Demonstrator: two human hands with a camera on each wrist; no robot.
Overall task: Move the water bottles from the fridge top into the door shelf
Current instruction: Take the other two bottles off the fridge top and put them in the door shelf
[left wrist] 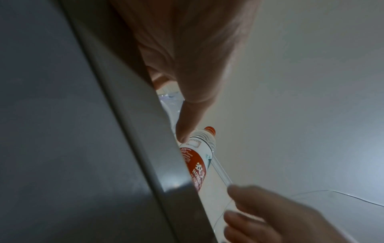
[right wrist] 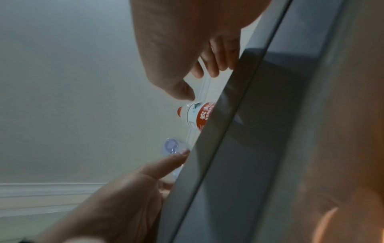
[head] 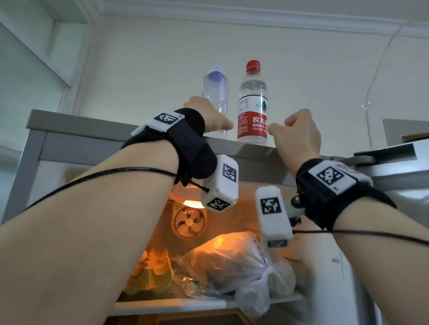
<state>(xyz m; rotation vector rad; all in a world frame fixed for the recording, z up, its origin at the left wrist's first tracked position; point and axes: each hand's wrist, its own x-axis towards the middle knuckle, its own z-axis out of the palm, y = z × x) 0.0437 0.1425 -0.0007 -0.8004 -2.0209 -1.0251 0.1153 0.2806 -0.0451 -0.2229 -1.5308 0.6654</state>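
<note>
Two bottles stand on the grey fridge top (head: 108,125). The clear bottle (head: 215,90) has a pale purple cap; the red-capped bottle (head: 254,104) with a red label stands to its right. My left hand (head: 211,118) wraps the clear bottle's lower part, thumb (left wrist: 187,115) lying across its front, fingers mostly hidden by the fridge edge. My right hand (head: 297,135) is just right of the red-capped bottle (right wrist: 197,113), thumb (right wrist: 182,92) stretched toward it, fingers curled, holding nothing. No door shelf shows.
The fridge stands open below, lit inside, with plastic bags of vegetables (head: 238,264) on its upper shelf. The open door's top edge (head: 401,161) juts in at the right, beside my right wrist. A thin cable (head: 372,97) hangs down the wall.
</note>
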